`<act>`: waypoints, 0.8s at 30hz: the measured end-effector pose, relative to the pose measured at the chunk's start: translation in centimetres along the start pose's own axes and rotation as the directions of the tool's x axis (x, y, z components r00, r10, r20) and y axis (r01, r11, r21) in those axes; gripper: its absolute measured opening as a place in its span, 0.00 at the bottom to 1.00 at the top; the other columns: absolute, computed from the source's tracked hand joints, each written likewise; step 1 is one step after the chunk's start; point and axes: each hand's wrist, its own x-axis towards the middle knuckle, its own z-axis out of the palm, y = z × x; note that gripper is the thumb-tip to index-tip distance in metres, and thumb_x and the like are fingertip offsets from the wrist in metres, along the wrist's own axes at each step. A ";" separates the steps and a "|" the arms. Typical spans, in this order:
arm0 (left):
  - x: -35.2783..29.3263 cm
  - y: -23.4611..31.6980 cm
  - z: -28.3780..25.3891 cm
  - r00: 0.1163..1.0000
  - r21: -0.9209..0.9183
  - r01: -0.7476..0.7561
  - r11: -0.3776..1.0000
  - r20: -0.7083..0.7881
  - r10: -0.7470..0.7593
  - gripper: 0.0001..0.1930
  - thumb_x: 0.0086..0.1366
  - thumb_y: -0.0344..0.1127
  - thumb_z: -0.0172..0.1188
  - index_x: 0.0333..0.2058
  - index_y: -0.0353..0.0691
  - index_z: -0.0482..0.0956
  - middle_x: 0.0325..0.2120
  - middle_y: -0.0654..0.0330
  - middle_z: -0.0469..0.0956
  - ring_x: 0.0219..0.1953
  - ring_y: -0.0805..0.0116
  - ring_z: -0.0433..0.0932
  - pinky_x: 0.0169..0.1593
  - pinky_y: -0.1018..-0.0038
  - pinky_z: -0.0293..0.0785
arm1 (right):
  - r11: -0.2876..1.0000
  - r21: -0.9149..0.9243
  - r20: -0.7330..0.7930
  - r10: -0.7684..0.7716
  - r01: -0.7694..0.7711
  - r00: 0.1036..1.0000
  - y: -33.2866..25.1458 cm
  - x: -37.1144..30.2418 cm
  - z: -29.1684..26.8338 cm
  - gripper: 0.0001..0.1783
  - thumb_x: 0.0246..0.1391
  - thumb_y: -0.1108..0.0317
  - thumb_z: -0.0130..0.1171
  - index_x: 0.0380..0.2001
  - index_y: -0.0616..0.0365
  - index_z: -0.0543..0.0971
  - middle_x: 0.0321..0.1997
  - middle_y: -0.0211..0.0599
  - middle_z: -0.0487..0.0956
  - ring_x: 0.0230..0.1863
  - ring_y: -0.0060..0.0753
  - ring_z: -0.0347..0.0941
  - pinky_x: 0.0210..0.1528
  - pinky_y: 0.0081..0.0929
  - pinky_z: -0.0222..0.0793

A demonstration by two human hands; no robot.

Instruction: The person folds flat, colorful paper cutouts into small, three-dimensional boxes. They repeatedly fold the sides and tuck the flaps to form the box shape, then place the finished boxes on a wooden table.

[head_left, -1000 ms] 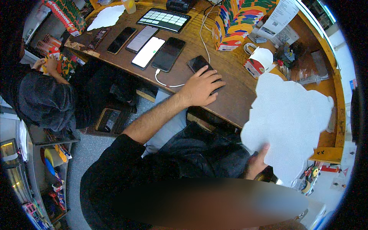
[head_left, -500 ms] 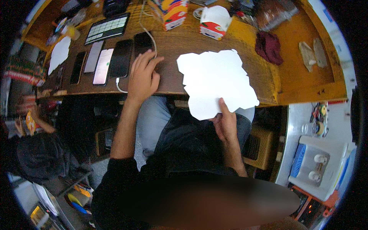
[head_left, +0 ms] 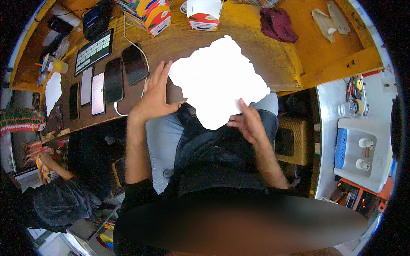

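Observation:
A flat, unfolded white cardboard box blank (head_left: 220, 81), with notched and rounded edges, lies partly over the table's near edge above my lap. My right hand (head_left: 250, 121) grips its near right edge, thumb on top and fingers beneath. Beside the blank's left corner is my left hand (head_left: 153, 96), its fingers stretched and the thumb spread apart. The fingertips are at the corner; whether they touch it I cannot tell. Farther back stands a folded red-and-white food box (head_left: 204, 17), and to its left a stack of printed box blanks (head_left: 151, 17).
Left on the wooden table (head_left: 239, 21) lie a tablet (head_left: 94, 52), several phones including a lit one (head_left: 98, 94), and a white cable (head_left: 146, 64). A maroon cloth (head_left: 277, 25) is at the back right. Another person's hand (head_left: 49, 160) holds a colourful carton at far left.
The white box blank has turned, and its left corner now meets my left hand's side. My left hand has moved from the phones toward the blank, thumb spreading. The view has shifted right.

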 end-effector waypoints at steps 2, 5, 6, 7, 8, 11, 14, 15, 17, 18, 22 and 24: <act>1.1 -0.4 -0.6 0.997 0.054 -0.005 0.999 0.075 0.001 0.72 0.48 0.45 0.84 0.84 0.42 0.43 0.81 0.35 0.54 0.81 0.31 0.52 0.83 0.41 0.49 | 0.987 -0.045 -0.122 -0.158 0.154 0.980 -0.3 0.0 -1.7 0.34 0.78 0.50 0.61 0.73 0.61 0.65 0.59 0.49 0.81 0.46 0.40 0.88 0.42 0.35 0.90; 2.7 -0.8 -1.3 0.992 -0.048 -0.030 0.998 0.120 0.035 0.73 0.47 0.49 0.87 0.84 0.41 0.46 0.80 0.37 0.57 0.80 0.32 0.54 0.83 0.44 0.50 | 0.868 -0.196 -0.305 -0.496 0.456 0.813 -1.7 -0.1 -3.4 0.41 0.72 0.59 0.70 0.77 0.56 0.60 0.67 0.52 0.73 0.54 0.46 0.84 0.46 0.37 0.91; 3.3 -0.9 -1.6 0.990 -0.057 -0.019 0.998 0.141 0.027 0.71 0.47 0.49 0.87 0.83 0.41 0.49 0.78 0.38 0.59 0.80 0.34 0.55 0.82 0.46 0.52 | 0.752 -0.388 -0.210 -0.635 0.532 0.744 -2.4 -0.3 -3.8 0.42 0.69 0.63 0.72 0.77 0.56 0.60 0.68 0.51 0.72 0.58 0.46 0.81 0.49 0.38 0.90; 3.8 -1.0 -1.8 0.989 -0.068 -0.024 0.997 0.144 0.034 0.69 0.48 0.48 0.87 0.83 0.41 0.53 0.77 0.38 0.61 0.79 0.35 0.57 0.81 0.48 0.54 | 0.592 -0.553 -0.086 -0.741 0.586 0.666 -3.3 -0.6 -4.2 0.45 0.66 0.66 0.74 0.78 0.55 0.60 0.70 0.50 0.70 0.61 0.46 0.79 0.52 0.39 0.90; 4.3 -1.1 -2.0 0.988 -0.078 -0.030 0.997 0.146 0.041 0.66 0.48 0.48 0.87 0.82 0.40 0.56 0.76 0.39 0.63 0.78 0.36 0.58 0.81 0.49 0.57 | 0.429 -0.692 0.030 -0.786 0.581 0.617 -4.2 -1.0 -4.5 0.47 0.63 0.69 0.77 0.78 0.55 0.60 0.71 0.49 0.68 0.65 0.46 0.76 0.55 0.40 0.89; 5.7 -1.4 -2.5 0.977 -0.071 -0.045 0.996 0.207 0.059 0.61 0.48 0.46 0.87 0.79 0.41 0.64 0.70 0.41 0.69 0.75 0.39 0.64 0.78 0.52 0.62 | 0.328 -0.808 0.219 -0.605 0.489 0.766 -7.1 -2.2 -5.1 0.57 0.53 0.74 0.82 0.82 0.49 0.61 0.82 0.53 0.60 0.77 0.53 0.68 0.67 0.47 0.82; 6.3 -1.6 -2.6 0.973 -0.085 -0.043 0.995 0.221 0.061 0.56 0.49 0.44 0.86 0.76 0.41 0.70 0.65 0.45 0.74 0.70 0.45 0.70 0.75 0.55 0.66 | 0.230 -0.843 0.307 -0.534 0.485 0.787 -8.7 -1.9 -5.2 0.55 0.53 0.70 0.82 0.81 0.48 0.65 0.84 0.55 0.63 0.80 0.56 0.66 0.71 0.44 0.78; 6.4 -1.6 -2.6 0.976 -0.097 -0.037 0.995 0.212 0.057 0.54 0.49 0.44 0.86 0.75 0.41 0.71 0.64 0.46 0.75 0.69 0.47 0.72 0.74 0.57 0.68 | 0.130 -0.862 0.349 -0.547 0.489 0.761 -9.1 -1.5 -5.2 0.53 0.53 0.70 0.81 0.80 0.49 0.66 0.82 0.55 0.66 0.79 0.55 0.68 0.72 0.43 0.77; 6.5 -1.6 -2.5 0.974 -0.085 -0.046 0.995 0.217 0.064 0.54 0.49 0.43 0.86 0.74 0.42 0.71 0.62 0.47 0.76 0.67 0.48 0.73 0.73 0.58 0.69 | 0.061 -0.868 0.386 -0.539 0.492 0.748 -9.8 -0.7 -5.3 0.50 0.54 0.73 0.80 0.79 0.50 0.70 0.80 0.52 0.70 0.75 0.52 0.72 0.70 0.40 0.78; 6.5 -1.5 -2.5 0.974 -0.080 -0.047 0.996 0.217 0.064 0.53 0.49 0.43 0.86 0.74 0.42 0.72 0.61 0.47 0.76 0.66 0.48 0.74 0.72 0.59 0.70 | 0.093 -0.864 0.381 -0.524 0.495 0.762 -10.1 -0.4 -5.4 0.48 0.53 0.76 0.78 0.78 0.50 0.71 0.79 0.50 0.71 0.71 0.49 0.75 0.67 0.38 0.80; 6.9 -1.4 -2.6 0.976 -0.162 -0.029 0.986 0.209 0.063 0.52 0.47 0.44 0.87 0.72 0.44 0.75 0.58 0.46 0.76 0.64 0.46 0.74 0.71 0.59 0.70 | 0.065 -0.874 0.403 -0.459 0.482 0.792 -11.3 0.2 -5.8 0.44 0.52 0.80 0.76 0.73 0.53 0.77 0.76 0.46 0.76 0.68 0.46 0.79 0.62 0.35 0.82; 7.2 -1.4 -2.8 0.973 -0.173 -0.016 0.985 0.225 0.055 0.51 0.47 0.45 0.87 0.72 0.44 0.75 0.57 0.46 0.77 0.64 0.47 0.75 0.70 0.59 0.71 | 0.052 -0.886 0.391 -0.449 0.461 0.803 -11.5 0.0 -5.7 0.42 0.52 0.78 0.78 0.72 0.54 0.78 0.75 0.47 0.76 0.68 0.46 0.79 0.63 0.35 0.81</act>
